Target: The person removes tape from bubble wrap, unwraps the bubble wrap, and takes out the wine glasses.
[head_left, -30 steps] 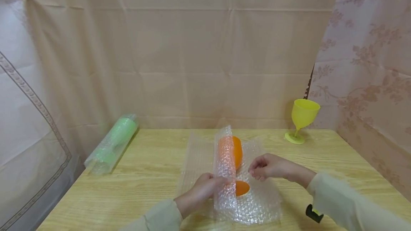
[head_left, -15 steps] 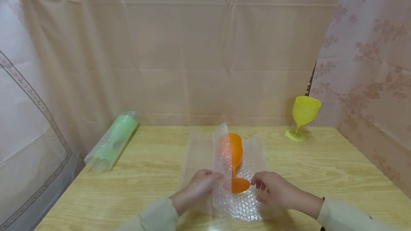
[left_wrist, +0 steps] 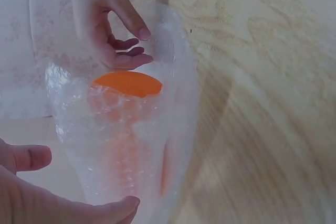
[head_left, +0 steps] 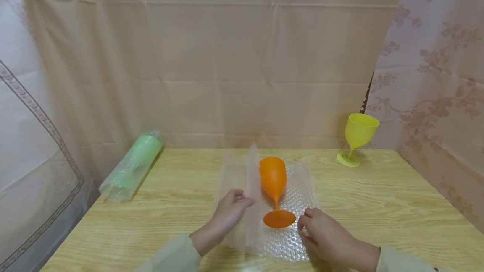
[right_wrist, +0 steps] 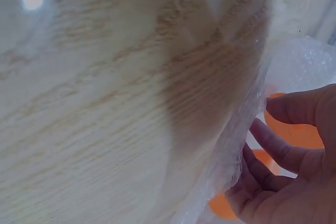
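Clear flap of the bubble wrap has drawn back to the left since half a second ago, when it covered the left part of the orange goblet; the left hand has shifted left with it, and the goblet now shows whole from above.

Beyond the left hand's outer side hangs a white cloth with a dark braided band. Farther forward and left of that hand, a green item in clear wrap lies slanted, its far end toward the right.

The left hand is beside the flap, thumb and fingers spread apart, with nothing visibly gripped. Between the hands, and reaching forward of them, the orange goblet lies on the bubble wrap. Its long axis runs away from the person, leaning slightly left at the far end: bowl ahead, foot toward the person.

The right hand is at the wrap's right edge, near the foot, fingers loosely bent and thumb apart from them. Well forward of it, a yellow goblet stands upright on the wood-grain table.

Ahead of both hands hangs a creased beige curtain; to their right, a floral cloth.
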Tool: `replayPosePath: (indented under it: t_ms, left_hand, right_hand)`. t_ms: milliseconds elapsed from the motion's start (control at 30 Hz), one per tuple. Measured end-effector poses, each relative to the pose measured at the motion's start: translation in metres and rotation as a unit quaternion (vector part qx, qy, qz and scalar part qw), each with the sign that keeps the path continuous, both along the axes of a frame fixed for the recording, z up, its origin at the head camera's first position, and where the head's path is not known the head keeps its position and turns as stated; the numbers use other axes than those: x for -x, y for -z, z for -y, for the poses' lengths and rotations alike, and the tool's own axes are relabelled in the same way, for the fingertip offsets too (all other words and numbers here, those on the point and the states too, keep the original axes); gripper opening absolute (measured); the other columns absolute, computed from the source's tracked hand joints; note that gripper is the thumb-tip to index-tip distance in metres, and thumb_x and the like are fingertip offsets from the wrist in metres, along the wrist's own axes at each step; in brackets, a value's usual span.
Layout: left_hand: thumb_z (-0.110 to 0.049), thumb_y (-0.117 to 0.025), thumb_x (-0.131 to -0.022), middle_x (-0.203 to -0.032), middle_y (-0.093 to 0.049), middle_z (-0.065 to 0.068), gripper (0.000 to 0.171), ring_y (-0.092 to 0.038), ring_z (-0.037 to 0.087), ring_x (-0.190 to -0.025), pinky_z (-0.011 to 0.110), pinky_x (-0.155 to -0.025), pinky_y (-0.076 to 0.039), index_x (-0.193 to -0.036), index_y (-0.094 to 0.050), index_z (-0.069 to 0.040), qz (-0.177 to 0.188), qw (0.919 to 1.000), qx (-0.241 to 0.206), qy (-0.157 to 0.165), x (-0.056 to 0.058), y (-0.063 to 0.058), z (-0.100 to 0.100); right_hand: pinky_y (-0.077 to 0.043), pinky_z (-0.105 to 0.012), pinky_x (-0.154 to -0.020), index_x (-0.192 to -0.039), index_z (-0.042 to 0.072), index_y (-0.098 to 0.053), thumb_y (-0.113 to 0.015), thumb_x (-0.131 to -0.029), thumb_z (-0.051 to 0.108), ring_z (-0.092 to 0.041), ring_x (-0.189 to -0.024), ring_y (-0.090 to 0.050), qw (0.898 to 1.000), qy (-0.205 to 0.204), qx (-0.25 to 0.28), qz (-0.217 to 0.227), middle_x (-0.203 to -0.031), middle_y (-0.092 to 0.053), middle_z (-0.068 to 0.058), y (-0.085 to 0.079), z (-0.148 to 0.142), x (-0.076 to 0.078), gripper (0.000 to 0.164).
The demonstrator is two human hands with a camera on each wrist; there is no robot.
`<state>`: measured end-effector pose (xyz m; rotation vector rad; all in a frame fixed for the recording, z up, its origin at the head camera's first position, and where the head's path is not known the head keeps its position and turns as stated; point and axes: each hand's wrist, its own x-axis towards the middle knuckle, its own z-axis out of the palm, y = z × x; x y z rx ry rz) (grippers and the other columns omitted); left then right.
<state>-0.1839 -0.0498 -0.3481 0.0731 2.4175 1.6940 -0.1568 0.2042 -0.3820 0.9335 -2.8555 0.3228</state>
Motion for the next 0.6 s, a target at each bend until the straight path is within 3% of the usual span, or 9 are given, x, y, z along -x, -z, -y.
replayPosePath:
  t_ms: [133,233,300,367,433,500,600]
  left_hand:
    - [-0.033,-0.061,-0.089,-0.135,-0.05,0.029,0.062,-0.051,0.044,-0.123,0.055,-0.099,-0.045,-0.133,-0.043,0.007,-0.026,0.9992,0.022,0.022,-0.003,-0.004,0.002]
    - [-0.033,-0.062,-0.09,-0.138,-0.048,0.028,0.063,-0.048,0.044,-0.126,0.058,-0.101,-0.042,-0.135,-0.041,0.005,-0.066,0.9956,0.054,0.04,-0.006,-0.004,0.003]
    - [-0.032,-0.062,-0.09,-0.141,-0.045,0.027,0.064,-0.045,0.043,-0.129,0.058,-0.104,-0.038,-0.137,-0.039,0.004,-0.102,0.9904,0.078,0.051,-0.008,-0.004,0.003]
    - [-0.029,-0.063,-0.089,-0.142,-0.044,0.025,0.063,-0.044,0.041,-0.131,0.057,-0.107,-0.037,-0.138,-0.038,0.004,-0.153,0.98,0.109,0.066,-0.01,-0.004,0.002]
    - [-0.026,-0.064,-0.089,-0.142,-0.043,0.022,0.061,-0.042,0.038,-0.133,0.054,-0.109,-0.036,-0.137,-0.039,0.002,-0.208,0.9632,0.147,0.086,-0.011,-0.005,0.0]
    - [-0.025,-0.064,-0.088,-0.142,-0.044,0.018,0.059,-0.043,0.034,-0.132,0.05,-0.109,-0.038,-0.136,-0.042,0.001,-0.27,0.9372,0.194,0.106,-0.013,-0.006,-0.002]
    - [-0.026,-0.065,-0.086,-0.138,-0.05,0.015,0.054,-0.048,0.028,-0.13,0.042,-0.108,-0.043,-0.131,-0.049,-0.001,-0.369,0.8814,0.265,0.13,-0.013,-0.006,-0.005]
  right_hand:
    - [-0.045,-0.022,-0.063,-0.083,0.019,-0.064,-0.075,-0.077,0.016,-0.004,-0.071,-0.045,1.0,-0.005,-0.004,-0.023,-0.078,-0.053,0.008,0.004,0.0,0.0,0.012]
    - [-0.044,-0.022,-0.062,-0.083,0.019,-0.063,-0.076,-0.077,0.016,-0.005,-0.07,-0.044,0.999,-0.01,-0.005,-0.045,-0.078,-0.053,0.009,0.007,0.001,0.0,0.014]
    - [-0.044,-0.022,-0.062,-0.083,0.019,-0.063,-0.077,-0.076,0.016,-0.005,-0.07,-0.044,0.998,-0.012,-0.006,-0.057,-0.077,-0.052,0.009,0.008,0.001,-0.001,0.016]
    - [-0.044,-0.022,-0.063,-0.083,0.019,-0.062,-0.077,-0.075,0.016,-0.005,-0.07,-0.044,0.998,-0.008,-0.008,-0.058,-0.077,-0.052,0.009,0.009,0.001,-0.001,0.017]
    - [-0.045,-0.022,-0.064,-0.083,0.02,-0.062,-0.076,-0.075,0.016,-0.004,-0.071,-0.044,0.999,-0.003,-0.01,-0.052,-0.078,-0.052,0.009,0.009,0.002,-0.001,0.017]
    - [-0.045,-0.022,-0.064,-0.083,0.02,-0.062,-0.077,-0.076,0.016,-0.004,-0.071,-0.044,0.999,0.0,-0.011,-0.044,-0.078,-0.052,0.01,0.009,0.002,-0.002,0.017]
    - [-0.045,-0.022,-0.063,-0.083,0.019,-0.062,-0.077,-0.076,0.016,-0.004,-0.071,-0.044,0.999,0.0,-0.008,-0.047,-0.078,-0.052,0.01,0.01,0.002,-0.002,0.017]
